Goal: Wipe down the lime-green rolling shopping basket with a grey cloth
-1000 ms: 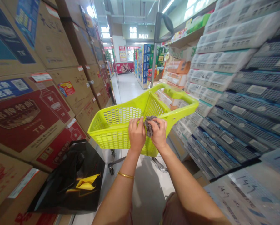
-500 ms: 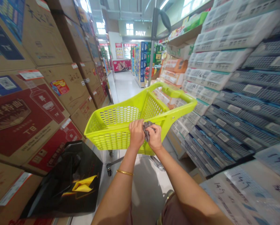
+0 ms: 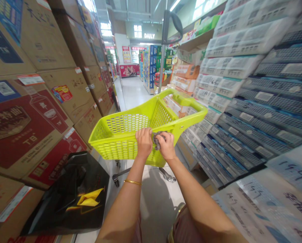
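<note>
A lime-green shopping cart (image 3: 120,148) with a perforated plastic basket stands crosswise in front of me, its handle end toward the right. My left hand (image 3: 144,143) is closed over the near rim of the basket, thumb side toward the other hand. Just right of it, my right hand (image 3: 167,145) is closed on a crumpled dark grey cloth (image 3: 157,140), which presses against the basket's side below the rim. The basket's visible inside holds nothing I can make out.
Stacked cardboard cartons (image 3: 27,125) wall the left side, with a black plastic bag (image 3: 72,199) on the floor before them. Packs of tissue paper (image 3: 224,64) pile up on the right. Behind the cart rises a metal pole with a grey handle (image 3: 171,28). A tiled aisle (image 3: 134,89) runs ahead.
My right hand and the cloth have shifted very slightly against the basket's side, and my left hand sits a little further left. The whole view has drifted slightly.
</note>
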`<state>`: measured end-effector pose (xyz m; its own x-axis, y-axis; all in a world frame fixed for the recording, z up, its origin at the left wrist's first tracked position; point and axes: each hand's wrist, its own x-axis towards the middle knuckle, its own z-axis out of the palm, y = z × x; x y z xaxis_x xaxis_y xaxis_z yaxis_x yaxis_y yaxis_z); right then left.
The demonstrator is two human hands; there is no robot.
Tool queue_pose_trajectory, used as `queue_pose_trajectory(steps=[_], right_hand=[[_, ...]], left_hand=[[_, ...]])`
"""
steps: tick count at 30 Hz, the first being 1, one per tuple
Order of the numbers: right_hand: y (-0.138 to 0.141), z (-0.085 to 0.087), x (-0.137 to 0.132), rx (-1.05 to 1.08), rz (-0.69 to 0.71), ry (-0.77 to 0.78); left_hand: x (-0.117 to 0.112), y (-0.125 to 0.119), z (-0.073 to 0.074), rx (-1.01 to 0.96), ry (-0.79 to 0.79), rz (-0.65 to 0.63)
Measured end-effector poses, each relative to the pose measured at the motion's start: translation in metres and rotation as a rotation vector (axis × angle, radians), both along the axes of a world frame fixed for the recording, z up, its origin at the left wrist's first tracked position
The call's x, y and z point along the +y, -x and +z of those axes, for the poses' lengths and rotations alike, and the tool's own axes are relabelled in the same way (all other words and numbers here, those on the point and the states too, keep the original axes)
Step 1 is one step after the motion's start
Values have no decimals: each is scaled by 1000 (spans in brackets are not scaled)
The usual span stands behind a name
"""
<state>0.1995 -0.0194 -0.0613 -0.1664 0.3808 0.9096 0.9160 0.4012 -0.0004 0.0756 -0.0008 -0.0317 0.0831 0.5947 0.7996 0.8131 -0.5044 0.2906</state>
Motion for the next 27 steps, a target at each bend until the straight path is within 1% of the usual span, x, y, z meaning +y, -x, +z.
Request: queue_pose_trajectory(steps=[2,4,8,11,14,18,21,24,26,27], right_hand=[[-1,10,0,9,-5,-40],[-1,15,0,8,-6,-77],[1,16,0,25,19,-104],[4,9,2,46,50,-51],[9,-5,4,42,50,13],[18,-26,2,-41,49,141],[22,-33,-3,-95,55,246],[21,-26,-7,-121,63,270],[18,-14,-9,-95,60,225],[15,-6,-10,-60,53,195]], left_hand=[[0,2,0,13,-8,-9],[0,4,-1,16,-15,-5],[0,7,-1,10,-7,27],[0,9,0,-2,-2,39],[0,10,1,-4,4,45],[0,12,1,1,15,56],[-1,13,3,1,29,78],[-5,13,8,1,53,96],[-7,13,13,9,55,56],[-8,13,15,18,54,14]])
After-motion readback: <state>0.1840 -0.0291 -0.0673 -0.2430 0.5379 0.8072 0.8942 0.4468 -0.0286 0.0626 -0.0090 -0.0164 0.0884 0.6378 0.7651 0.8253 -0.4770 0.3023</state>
